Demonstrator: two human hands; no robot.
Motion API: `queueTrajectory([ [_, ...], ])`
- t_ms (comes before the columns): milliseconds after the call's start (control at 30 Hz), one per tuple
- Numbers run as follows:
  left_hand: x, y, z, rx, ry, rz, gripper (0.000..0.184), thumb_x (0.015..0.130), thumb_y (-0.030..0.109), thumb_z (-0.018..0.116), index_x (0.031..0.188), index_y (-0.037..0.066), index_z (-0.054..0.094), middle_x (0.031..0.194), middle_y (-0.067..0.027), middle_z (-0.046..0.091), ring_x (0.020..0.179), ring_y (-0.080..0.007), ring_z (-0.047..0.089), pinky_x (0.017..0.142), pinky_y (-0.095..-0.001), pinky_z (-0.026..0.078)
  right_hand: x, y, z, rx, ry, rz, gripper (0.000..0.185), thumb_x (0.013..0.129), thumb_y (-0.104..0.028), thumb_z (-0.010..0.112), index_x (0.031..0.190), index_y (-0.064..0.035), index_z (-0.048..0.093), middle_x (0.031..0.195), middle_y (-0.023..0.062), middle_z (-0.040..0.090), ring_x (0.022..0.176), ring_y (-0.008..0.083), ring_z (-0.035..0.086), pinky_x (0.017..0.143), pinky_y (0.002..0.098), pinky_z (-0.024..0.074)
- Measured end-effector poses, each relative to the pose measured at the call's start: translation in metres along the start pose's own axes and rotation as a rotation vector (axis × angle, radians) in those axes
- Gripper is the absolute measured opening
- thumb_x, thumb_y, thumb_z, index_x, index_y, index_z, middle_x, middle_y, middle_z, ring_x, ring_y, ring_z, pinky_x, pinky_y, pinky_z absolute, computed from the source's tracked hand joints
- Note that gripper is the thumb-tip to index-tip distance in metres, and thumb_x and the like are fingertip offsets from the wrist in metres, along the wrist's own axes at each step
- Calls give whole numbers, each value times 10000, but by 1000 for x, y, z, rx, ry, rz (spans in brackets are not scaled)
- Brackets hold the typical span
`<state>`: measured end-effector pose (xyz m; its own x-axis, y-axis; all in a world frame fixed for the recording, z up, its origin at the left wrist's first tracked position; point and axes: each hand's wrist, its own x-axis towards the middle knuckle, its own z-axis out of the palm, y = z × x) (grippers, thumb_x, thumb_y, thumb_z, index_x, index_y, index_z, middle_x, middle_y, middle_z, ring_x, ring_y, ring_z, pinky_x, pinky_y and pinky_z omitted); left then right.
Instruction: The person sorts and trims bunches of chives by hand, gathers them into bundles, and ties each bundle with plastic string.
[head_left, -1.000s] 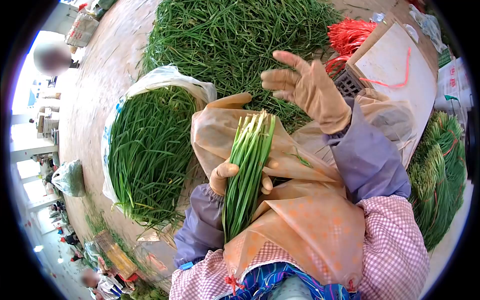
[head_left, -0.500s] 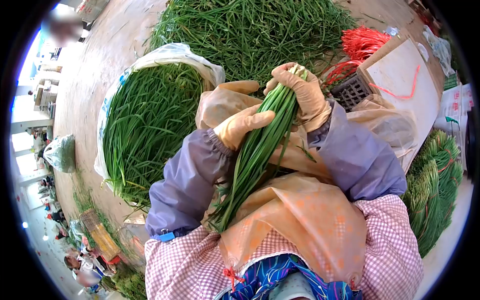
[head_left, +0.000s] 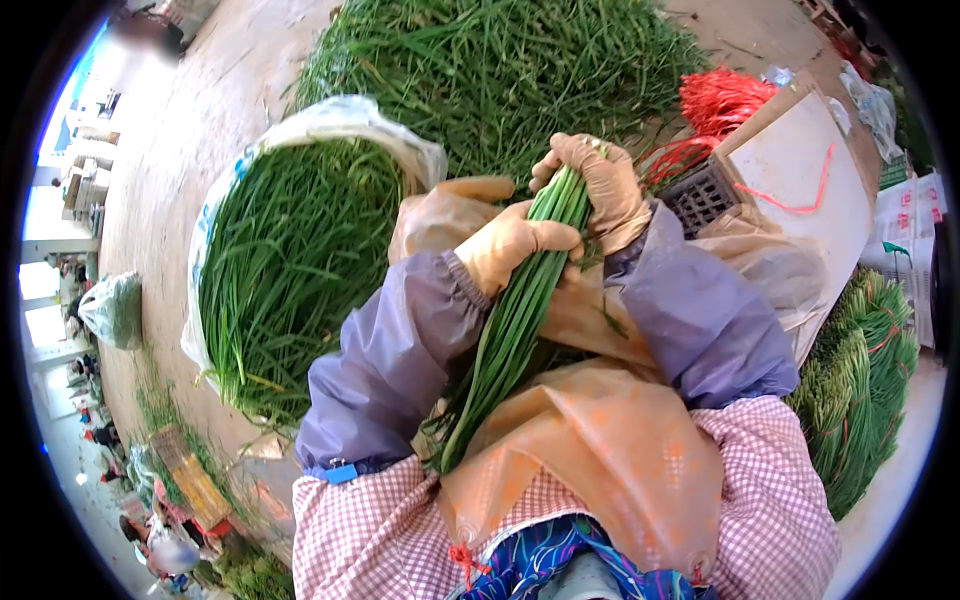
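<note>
A bunch of garlic chives (head_left: pixel 520 310) lies slantwise in front of me, its pale cut ends up and its green leaf tips trailing towards my lap. Near the cut ends, my right hand (head_left: pixel 607 190), in a tan rubber glove, is wrapped round the bunch. My left hand (head_left: pixel 512 245), gloved alike, closes on the stems a little lower, its thumb across the top. A wide plastic-lined container (head_left: pixel 190 290) full of loose chives (head_left: pixel 300 270) stands left of my hands. Under the bunch, a translucent orange apron (head_left: pixel 600 420) covers my lap.
A large heap of loose chives (head_left: pixel 500 70) covers the floor ahead. Red plastic ties (head_left: pixel 725 100) lie at the right, near a dark plastic crate (head_left: pixel 705 195) and a white board (head_left: pixel 790 165). Tied chive bundles (head_left: pixel 855 390) stand at far right. Other people are in the distance at left.
My left hand has moved up and right along the stems, closer to my right hand, and its thumb now wraps over the bunch. My right hand keeps its hold near the cut ends.
</note>
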<state>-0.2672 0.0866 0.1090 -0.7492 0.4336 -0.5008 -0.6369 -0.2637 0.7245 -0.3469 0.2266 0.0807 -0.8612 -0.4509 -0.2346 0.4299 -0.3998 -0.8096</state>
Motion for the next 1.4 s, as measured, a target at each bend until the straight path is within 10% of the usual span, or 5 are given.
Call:
queueTrajectory([
  [400,-7,9,1,-75,15,20,469,810,184,692,1228,13,560,858,-56,613,729,-176,629,674,-309,534,-4,-55,-73,-239,217,-258,282,980,-184,596,1231,-59,572,834,89,697,743,189,675,703,298,551],
  [733,34,76,70,63,464,602,399,860,63,629,1247,26,535,934,-44,618,755,-148,590,665,-280,505,-76,-34,18,-268,-129,-220,1299,655,-18,849,1573,-127,-64,1551,116,271,1361,201,340,1121,329,307],
  [967,68,95,114,-3,4,608,440,924,139,624,1329,26,495,1162,-104,633,1080,-256,605,915,-380,479,-93,-142,-45,-675,-52,-174,807,717,44,698,1454,-74,392,1284,91,559,1200,196,517,986,321,455],
  [1233,50,36,74,216,-4,302,652,909,275,690,1428,-9,415,1273,-112,616,1087,-182,595,922,-306,477,-152,-301,-321,-1467,352,-278,562,806,-66,613,1352,-11,490,1030,15,558,863,139,498,780,287,431],
  [1400,-10,-13,34,-171,232,421,445,935,197,636,1320,8,517,1097,-72,665,972,-125,610,850,-268,493,-142,-243,-573,-1828,423,-260,695,772,-70,634,1434,-15,430,1244,165,586,1105,262,573,985,380,439],
])
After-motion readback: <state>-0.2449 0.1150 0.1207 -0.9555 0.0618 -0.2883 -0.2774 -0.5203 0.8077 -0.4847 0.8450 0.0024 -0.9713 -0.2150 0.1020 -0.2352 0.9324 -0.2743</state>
